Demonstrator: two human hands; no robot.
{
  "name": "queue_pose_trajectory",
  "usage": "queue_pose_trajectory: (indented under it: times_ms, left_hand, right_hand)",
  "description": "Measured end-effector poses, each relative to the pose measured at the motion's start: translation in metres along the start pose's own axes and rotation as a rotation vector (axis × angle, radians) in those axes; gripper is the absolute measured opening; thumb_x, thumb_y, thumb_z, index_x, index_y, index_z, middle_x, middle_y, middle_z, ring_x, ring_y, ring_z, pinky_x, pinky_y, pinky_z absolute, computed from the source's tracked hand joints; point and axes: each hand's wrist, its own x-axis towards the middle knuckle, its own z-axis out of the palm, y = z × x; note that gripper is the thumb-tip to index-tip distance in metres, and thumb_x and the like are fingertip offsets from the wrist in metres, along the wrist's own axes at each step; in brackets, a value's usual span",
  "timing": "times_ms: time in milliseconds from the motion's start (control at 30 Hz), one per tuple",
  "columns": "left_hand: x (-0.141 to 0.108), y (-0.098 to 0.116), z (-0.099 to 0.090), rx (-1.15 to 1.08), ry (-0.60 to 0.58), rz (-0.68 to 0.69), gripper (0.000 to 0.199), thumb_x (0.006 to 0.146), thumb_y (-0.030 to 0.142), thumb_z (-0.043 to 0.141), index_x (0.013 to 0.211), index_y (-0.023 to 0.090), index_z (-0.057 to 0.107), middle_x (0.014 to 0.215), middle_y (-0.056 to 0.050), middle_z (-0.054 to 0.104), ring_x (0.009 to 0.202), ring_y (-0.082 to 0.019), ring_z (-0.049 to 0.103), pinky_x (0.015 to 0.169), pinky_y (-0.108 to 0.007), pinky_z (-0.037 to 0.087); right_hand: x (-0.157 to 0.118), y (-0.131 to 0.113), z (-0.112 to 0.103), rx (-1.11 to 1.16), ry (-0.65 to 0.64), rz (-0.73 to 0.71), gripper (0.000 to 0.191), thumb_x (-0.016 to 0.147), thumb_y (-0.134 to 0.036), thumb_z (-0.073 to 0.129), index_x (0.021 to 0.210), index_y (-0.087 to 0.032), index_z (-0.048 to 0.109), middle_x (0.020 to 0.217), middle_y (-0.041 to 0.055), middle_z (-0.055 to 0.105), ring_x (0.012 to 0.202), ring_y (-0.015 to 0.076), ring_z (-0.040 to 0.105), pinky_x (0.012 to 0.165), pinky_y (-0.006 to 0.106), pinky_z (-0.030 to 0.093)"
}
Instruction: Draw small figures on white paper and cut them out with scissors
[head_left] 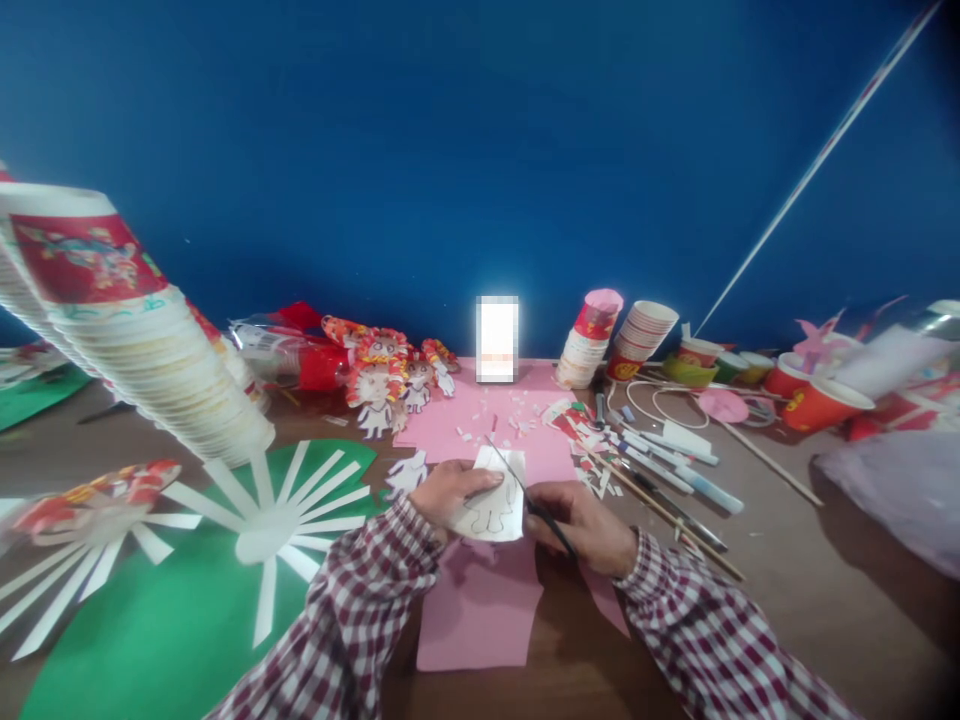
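Note:
My left hand (448, 492) grips a small white paper (501, 522) with a figure outlined on it, thumb on top of the sheet. In my right hand (592, 530) is a pair of scissors (553, 527) with dark handles. The blades point up and left, across the upper right part of the paper; whether they stand open is hard to make out. Beneath lies pink paper (480, 630). A white cut-out figure (407, 476) rests left of my left hand, with scraps (517, 418) scattered beyond the paper.
Tall stacked paper cups (165, 350) lean at the left, near green paper (150, 610) with fanned white strips. More cup stacks (585, 345) stand at the back. Pens (667, 465) and thin sticks (675, 525) lie on the right. A bright phone-like screen (496, 338) stands by the blue wall.

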Motion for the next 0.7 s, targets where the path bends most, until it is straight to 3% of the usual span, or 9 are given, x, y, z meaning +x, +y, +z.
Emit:
queue_pose_trajectory:
  times_ms: [300, 700]
  left_hand:
    - [-0.0032, 0.0022, 0.0061, -0.021, 0.014, -0.001, 0.014, 0.066, 0.022, 0.063, 0.062, 0.008, 0.064, 0.044, -0.005, 0.06, 0.036, -0.012, 0.052, 0.041, -0.022, 0.04]
    - [0.0007, -0.0034, 0.0025, -0.055, -0.016, 0.04, 0.019, 0.062, 0.026, 0.067, 0.065, 0.008, 0.065, 0.05, -0.006, 0.062, 0.042, -0.012, 0.054, 0.045, -0.023, 0.04]
  right_hand:
    - [-0.001, 0.0015, 0.0, 0.009, 0.031, -0.009, 0.034, 0.072, -0.044, 0.066, 0.084, -0.012, 0.062, 0.057, -0.0038, 0.044, 0.049, 0.0071, 0.039, 0.044, 0.017, 0.03]
    - [-0.0005, 0.0028, 0.0027, 0.107, 0.021, -0.031, 0.039, 0.072, -0.046, 0.066, 0.087, -0.01, 0.063, 0.057, -0.0039, 0.044, 0.047, 0.0055, 0.036, 0.043, 0.017, 0.029]
